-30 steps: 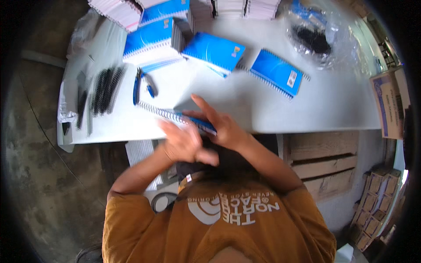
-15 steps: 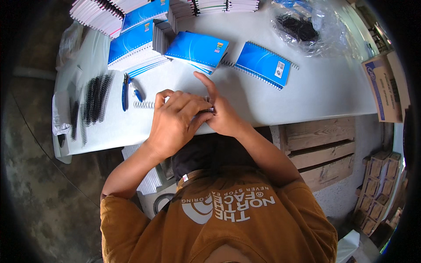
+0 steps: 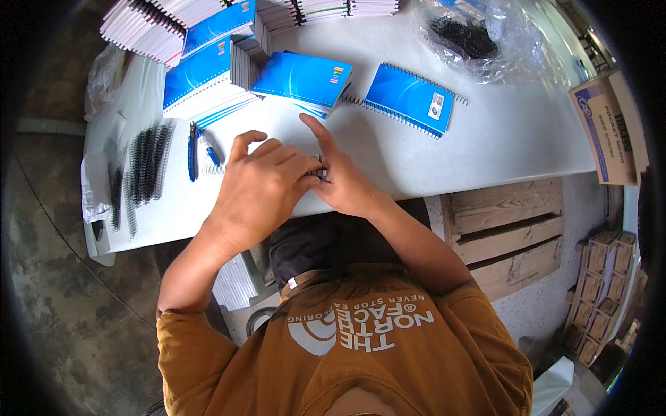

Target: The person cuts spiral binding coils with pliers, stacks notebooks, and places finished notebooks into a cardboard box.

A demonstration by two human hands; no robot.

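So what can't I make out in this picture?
All in the head view:
Held item: mostly hidden behind the left hand.
Pale wire coil: its right end, covered by that hand.
Page stacks: far parts cut off by the upper edge.
Clear plastic bag: far side, cut off likewise.

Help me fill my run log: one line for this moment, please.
left hand: touching mostly hidden item | right hand: same item | pliers: on table, left of hands | blue notebooks: beyond hands
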